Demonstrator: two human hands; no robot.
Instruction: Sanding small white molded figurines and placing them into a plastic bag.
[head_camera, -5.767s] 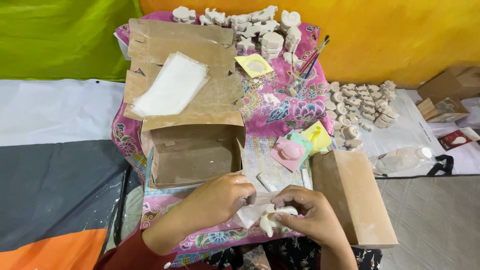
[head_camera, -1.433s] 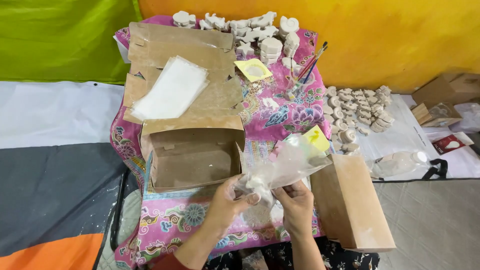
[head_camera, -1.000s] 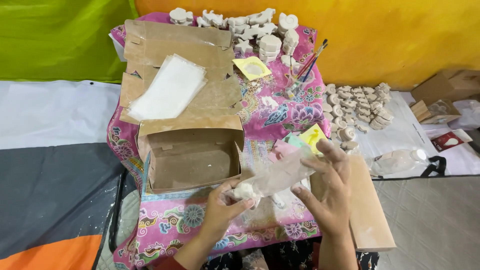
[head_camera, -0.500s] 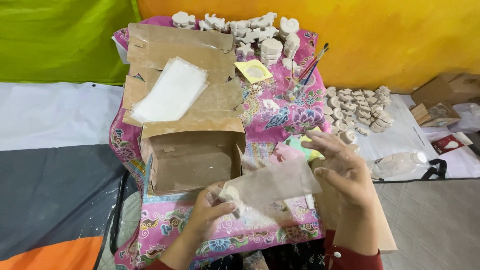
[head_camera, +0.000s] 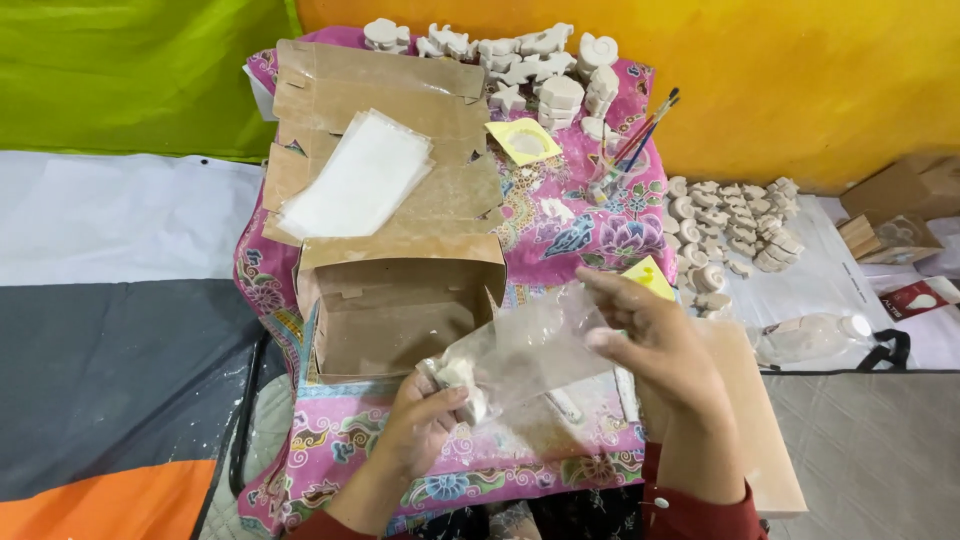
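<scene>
Nearest to me, my left hand (head_camera: 420, 425) is closed around the bottom end of a clear plastic bag (head_camera: 530, 350), pinching a small white plaster figure (head_camera: 465, 380) that sits inside it. My right hand (head_camera: 650, 345) grips the bag's other end with its fingers, holding it stretched out above the pink patterned cloth (head_camera: 590, 235), just right of the open cardboard box (head_camera: 400, 310). That box looks empty apart from pale dust on its floor. To my right a flat brown board (head_camera: 765, 440) lies partly under my wrist.

Half a second ago the bag hung lower and more level; now its right end is lifted and my right hand has turned over it.

Farther off, a stack of clear bags (head_camera: 355, 185) rests on flattened cardboard (head_camera: 385, 130). A jar of paintbrushes (head_camera: 635, 150) stands on the cloth, with white plaster figures (head_camera: 545, 70) at the far edge and more plaster pieces (head_camera: 730, 225) on the floor at right.
</scene>
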